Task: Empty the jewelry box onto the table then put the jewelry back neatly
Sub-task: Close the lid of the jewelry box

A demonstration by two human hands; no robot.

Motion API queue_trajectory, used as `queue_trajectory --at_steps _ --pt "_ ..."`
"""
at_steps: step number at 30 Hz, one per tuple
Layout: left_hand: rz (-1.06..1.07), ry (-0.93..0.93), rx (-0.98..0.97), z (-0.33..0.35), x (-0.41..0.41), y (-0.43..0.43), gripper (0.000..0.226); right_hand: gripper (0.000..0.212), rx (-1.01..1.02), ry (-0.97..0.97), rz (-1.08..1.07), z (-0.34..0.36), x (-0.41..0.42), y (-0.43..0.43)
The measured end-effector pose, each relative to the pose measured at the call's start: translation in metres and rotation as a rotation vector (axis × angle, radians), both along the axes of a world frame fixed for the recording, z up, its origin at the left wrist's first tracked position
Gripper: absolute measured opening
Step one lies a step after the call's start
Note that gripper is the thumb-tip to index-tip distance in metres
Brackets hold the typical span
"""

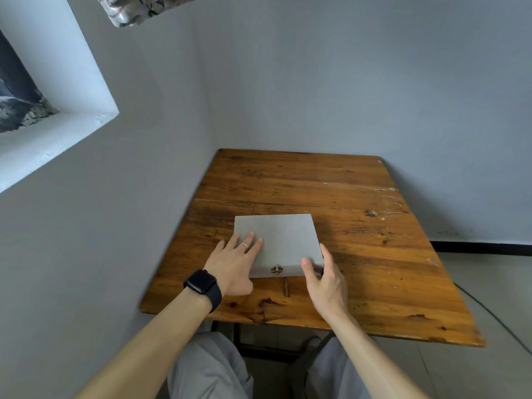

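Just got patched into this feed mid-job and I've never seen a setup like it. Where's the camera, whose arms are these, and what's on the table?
No machine here: a person works with bare hands, and the one picture comes from a wide-angle camera on their head, looking forward and down. On the wooden table lies a flat grey box, lid closed, a small metal clasp on its near edge. The left hand, with a watch at the wrist and a ring, rests flat on the lid. The right hand is at the box's near right corner, thumb on the lid, fingers along the side. Nothing is lifted; no jewelry shows.
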State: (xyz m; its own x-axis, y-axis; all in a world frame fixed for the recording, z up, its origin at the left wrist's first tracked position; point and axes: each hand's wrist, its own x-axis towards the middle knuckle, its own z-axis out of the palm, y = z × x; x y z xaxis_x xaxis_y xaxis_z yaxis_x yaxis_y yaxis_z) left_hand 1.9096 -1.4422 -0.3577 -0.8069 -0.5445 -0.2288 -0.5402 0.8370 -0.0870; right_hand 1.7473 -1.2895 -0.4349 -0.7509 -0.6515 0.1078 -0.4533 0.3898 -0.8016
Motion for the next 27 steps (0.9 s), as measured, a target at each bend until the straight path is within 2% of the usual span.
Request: queue_trajectory --at_steps 2,6,8,12,17,20,24,27 --pt "0.055 0.07 0.077 -0.006 -0.005 0.005 0.087 0.078 0.004 0.018 -0.004 0.0 0.0 0.001" --pt "0.236 0.418 0.186 -0.027 -0.016 0.014 0.061 0.073 0.003 0.031 -0.012 0.002 0.0 0.001" --pt "0.282 0.502 0.124 -0.037 -0.022 0.021 0.058 0.069 0.002 0.022 -0.021 0.002 0.001 0.001" --pt "0.303 0.545 -0.022 -0.049 -0.025 0.027 0.056 0.068 0.014 -0.027 -0.036 0.001 0.006 -0.001" --pt "0.26 0.535 -0.087 -0.054 -0.023 0.022 0.056 0.104 -0.006 -0.123 -0.062 0.007 0.019 -0.01" --pt "0.258 0.541 -0.088 -0.055 -0.024 0.021 0.058 0.116 0.008 -0.06 -0.094 0.009 0.023 -0.013" --pt "0.258 0.54 -0.086 -0.057 -0.024 0.019 0.062 0.122 0.006 -0.044 -0.061 0.005 0.019 -0.01" --pt "0.254 0.553 -0.089 -0.058 -0.023 0.018 0.062 0.123 0.042 0.069 -0.016 -0.002 0.019 -0.004"
